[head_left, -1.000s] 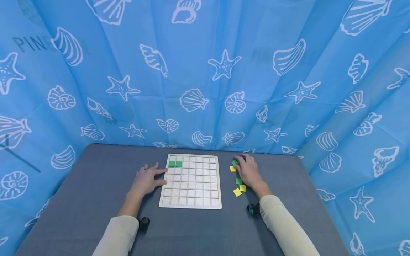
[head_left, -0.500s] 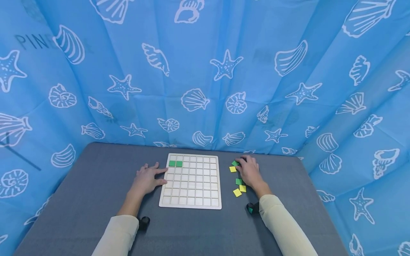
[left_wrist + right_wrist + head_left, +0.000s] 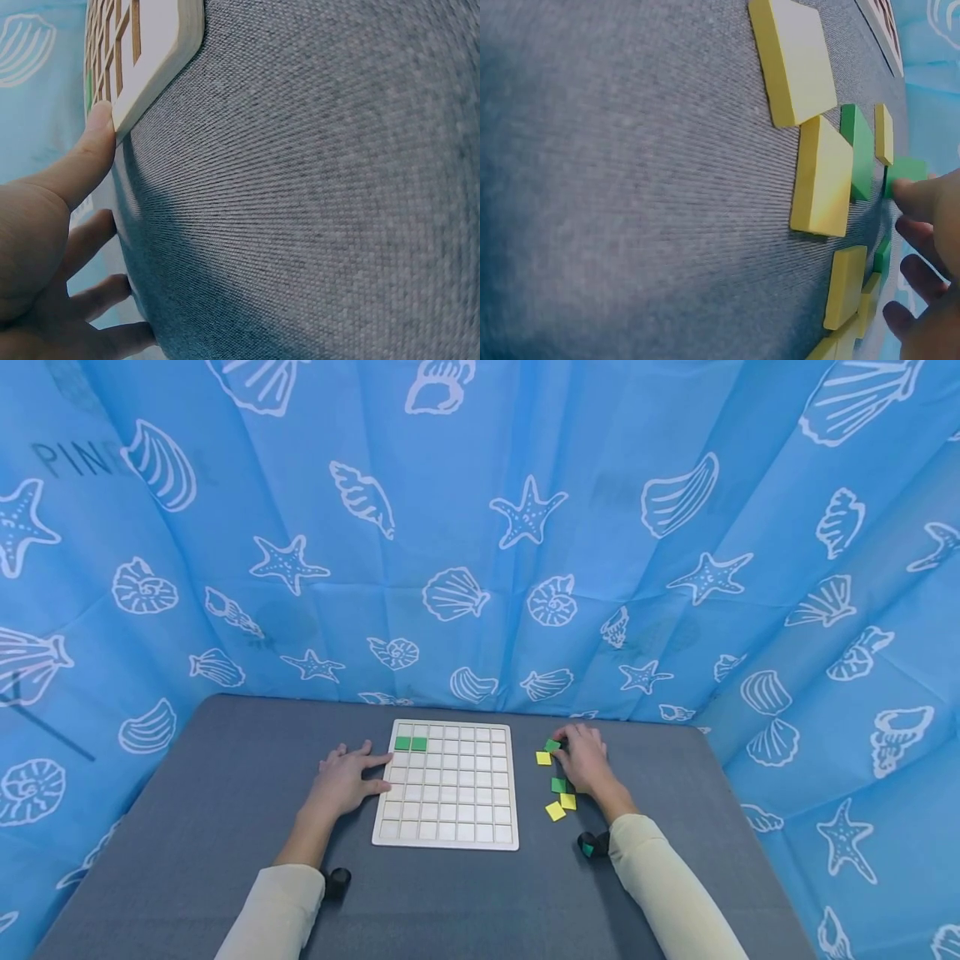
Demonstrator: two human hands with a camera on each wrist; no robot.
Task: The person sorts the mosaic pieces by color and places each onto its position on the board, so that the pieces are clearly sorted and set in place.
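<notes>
A pale square board (image 3: 456,842) with a recessed grid lies mid-table, two green tiles (image 3: 411,744) side by side in its upper left. My left hand (image 3: 341,783) is spread at the board's left edge, thumb and index fingertips touching it; in the left wrist view the thumb (image 3: 94,139) presses the rim. Right of the board, my right hand (image 3: 587,763) pinches a green tile (image 3: 552,746) between thumb and index finger. The right wrist view has the thumb against this green tile (image 3: 909,169), the other fingers loosely bent.
A yellow tile (image 3: 543,758) lies just below the pinched one. Closer in are another green tile (image 3: 558,785) and two yellow tiles (image 3: 556,811). More tiles, such as a yellow one (image 3: 846,286), lie under my right hand. A blue shell-print curtain (image 3: 480,635) stands behind the grey table.
The green tile at my right fingertips has shifted slightly toward me and turned, and the yellow tile beside it has moved a little. My left hand and the board stay put.
</notes>
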